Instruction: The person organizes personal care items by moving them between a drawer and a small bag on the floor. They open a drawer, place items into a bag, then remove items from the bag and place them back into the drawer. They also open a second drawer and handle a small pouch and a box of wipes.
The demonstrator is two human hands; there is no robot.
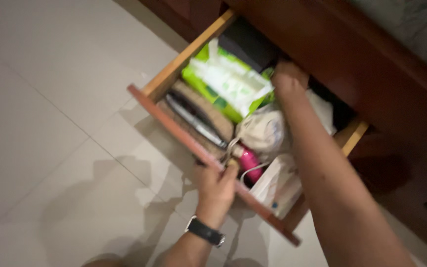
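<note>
1. My left hand (217, 185) is clamped on the front panel of the wooden drawer (184, 133), fingers curled over its top edge and thumb pressing the outer face. A dark wristwatch (204, 231) sits on that wrist.
2. I judge the drawer to be pulled fully out, so the opening is done; nothing has been lifted clear of it yet.
3. Just beyond those fingertips lie 1 woven pouch (198, 116) with a dark strip along it, and 1 pink bottle (248, 162) almost touching the fingers.
4. Farther back sits 1 green tissue pack (226, 84), white sheet poking up, with 1 dark box (248, 42) behind it.
5. Between my 2 hands rests 1 pale drawstring bag (263, 131), and near the front panel, right of my left fingers, 1 white carton (277, 185).
6. My right hand (288, 79) reaches deep toward the back of the drawer, touching the right end of the tissue pack. It looks bunched, but blur hides the fingers, so I cannot tell whether it grips anything.
7. Count: 2 hands, 1 drawer, 6 items I can tell apart inside.
</note>
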